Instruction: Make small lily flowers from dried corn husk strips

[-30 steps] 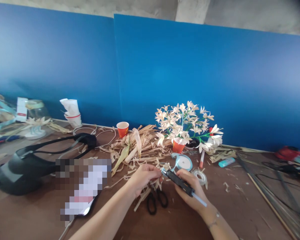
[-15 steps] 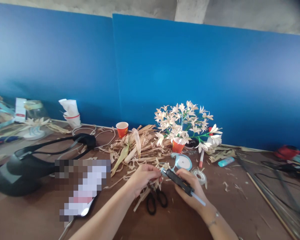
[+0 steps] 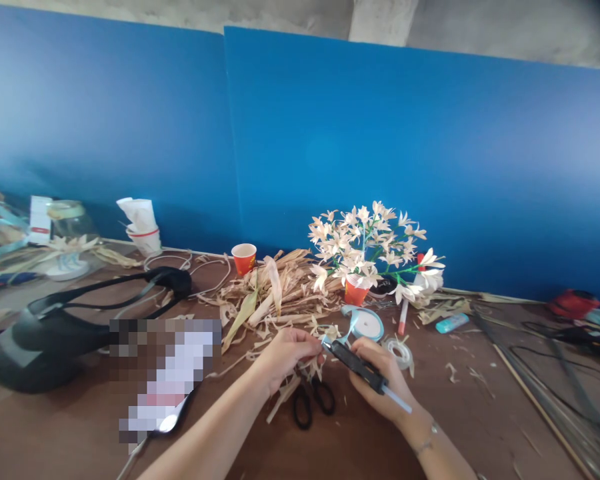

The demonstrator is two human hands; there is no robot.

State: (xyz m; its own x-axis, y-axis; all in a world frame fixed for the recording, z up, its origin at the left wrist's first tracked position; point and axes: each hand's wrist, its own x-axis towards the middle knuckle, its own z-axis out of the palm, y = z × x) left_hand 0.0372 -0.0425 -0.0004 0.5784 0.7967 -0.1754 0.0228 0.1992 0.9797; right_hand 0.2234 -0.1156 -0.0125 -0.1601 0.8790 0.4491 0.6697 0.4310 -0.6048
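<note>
My right hand is closed around a black glue gun, with a pale glue stick poking out of its rear. The gun's nozzle points left, close to the fingertips of my left hand. That left hand is pinched; what lies between its fingers is too small to make out. Below it lie black-handled scissors, their blades hidden under husk scraps. A roll of light blue ribbon sits just beyond the gun, and a roll of clear tape rests right of my right hand.
Behind the hands spreads a heap of dried corn husks. Pale husk flowers stand in a red paper cup, near another red cup. A black visor-like object and a blurred-out phone lie left; cables run along the right.
Almost nothing differs. The glue gun's nozzle end has dipped very slightly beside my left fingertips; both hands otherwise keep their places.
</note>
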